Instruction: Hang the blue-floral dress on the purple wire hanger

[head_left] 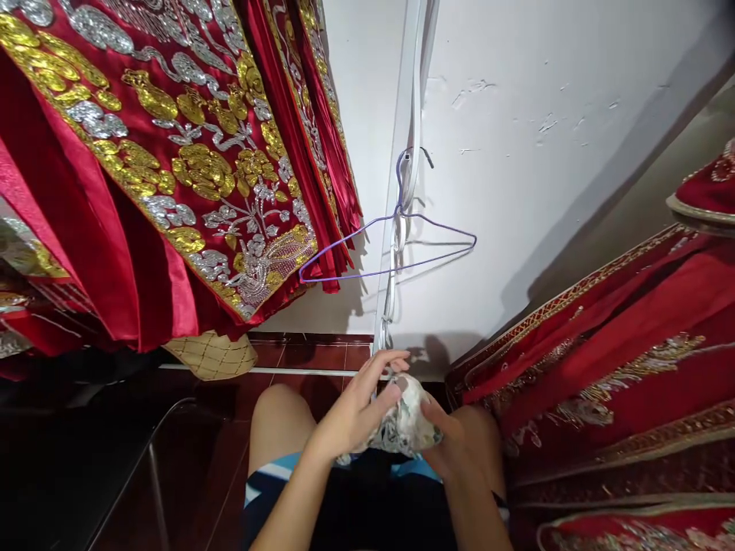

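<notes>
A bundled piece of pale fabric (412, 413) with dark and greenish patches sits between my hands, above my lap. My left hand (359, 405) rests on its left side, fingers curved over the top and thumb pressing against it. On the right side, my right hand (448, 436) grips the bundle with the thumb on top; its other fingers are mostly hidden beneath. Beyond my hands, a purple wire hanger (390, 269) hangs with no garment on it, against the white wall.
Red embroidered garments hang at the left (207, 168) and right (620, 367). White cables (416, 99) run down the wall (517, 115). A black seat (74, 459) with a metal frame stands at lower left, above dark red floor tiles (315, 356).
</notes>
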{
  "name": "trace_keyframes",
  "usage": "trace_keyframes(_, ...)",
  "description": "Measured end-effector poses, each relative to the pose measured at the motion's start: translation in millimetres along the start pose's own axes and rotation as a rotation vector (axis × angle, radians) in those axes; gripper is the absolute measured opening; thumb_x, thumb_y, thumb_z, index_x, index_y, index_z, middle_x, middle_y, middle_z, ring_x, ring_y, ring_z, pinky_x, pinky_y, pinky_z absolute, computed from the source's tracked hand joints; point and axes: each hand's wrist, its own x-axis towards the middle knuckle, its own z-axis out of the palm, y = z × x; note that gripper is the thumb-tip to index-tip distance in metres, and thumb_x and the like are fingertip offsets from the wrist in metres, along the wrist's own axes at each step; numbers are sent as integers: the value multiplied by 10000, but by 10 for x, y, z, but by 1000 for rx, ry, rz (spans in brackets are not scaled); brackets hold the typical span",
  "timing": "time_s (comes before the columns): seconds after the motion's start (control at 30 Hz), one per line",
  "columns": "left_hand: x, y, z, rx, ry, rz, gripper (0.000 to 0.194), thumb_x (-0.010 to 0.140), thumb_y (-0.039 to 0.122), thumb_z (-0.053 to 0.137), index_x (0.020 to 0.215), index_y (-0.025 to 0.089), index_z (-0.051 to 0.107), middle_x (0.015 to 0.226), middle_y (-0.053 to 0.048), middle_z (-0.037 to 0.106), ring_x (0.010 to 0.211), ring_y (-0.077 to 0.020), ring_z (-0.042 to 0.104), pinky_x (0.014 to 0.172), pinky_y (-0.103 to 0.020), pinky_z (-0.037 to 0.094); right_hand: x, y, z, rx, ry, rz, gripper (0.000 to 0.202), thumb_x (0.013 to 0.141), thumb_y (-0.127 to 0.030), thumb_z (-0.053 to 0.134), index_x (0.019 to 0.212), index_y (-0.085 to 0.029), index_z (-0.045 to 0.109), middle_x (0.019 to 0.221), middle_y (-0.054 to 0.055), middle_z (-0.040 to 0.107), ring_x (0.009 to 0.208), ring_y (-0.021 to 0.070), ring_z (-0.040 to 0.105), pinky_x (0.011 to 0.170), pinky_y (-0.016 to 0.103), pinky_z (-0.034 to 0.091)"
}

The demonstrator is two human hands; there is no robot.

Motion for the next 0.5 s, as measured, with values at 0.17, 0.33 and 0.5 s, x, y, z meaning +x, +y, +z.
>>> trace_keyframes(0.17, 10, -463, -111, 76, -325, -19, 603, 1026, 614, 272, 1358, 189, 543, 1188, -118, 668, 1045, -240, 628, 939, -327, 455, -48, -250, -4, -140, -171, 53, 481, 540, -367, 913, 945, -174, 740, 765, 37, 674, 683, 179, 611, 645, 286, 495)
trace_keyframes(0.33, -54, -718, -399, 430, -320, 66, 334, 921, 482, 625, 751, 201, 679, 659, -34, 664, 574, -181, 581, 695, -284, 444, -77, -856, -119, -657, -231, -2, 265, 690, -332, 820, 841, -146, 709, 723, 22, 645, 619, 144, 547, 562, 244, 433)
trace_keyframes(0.5, -33, -568, -1096, 579, 3, 62, 184, 829, 405, 742, 714, 261, 739, 631, -23, 701, 590, -208, 636, 922, -339, 461, 243, -1513, -214, -1098, 128, -413, 136, 713, -285, 748, 776, -184, 683, 692, 11, 633, 642, 181, 573, 554, 260, 434)
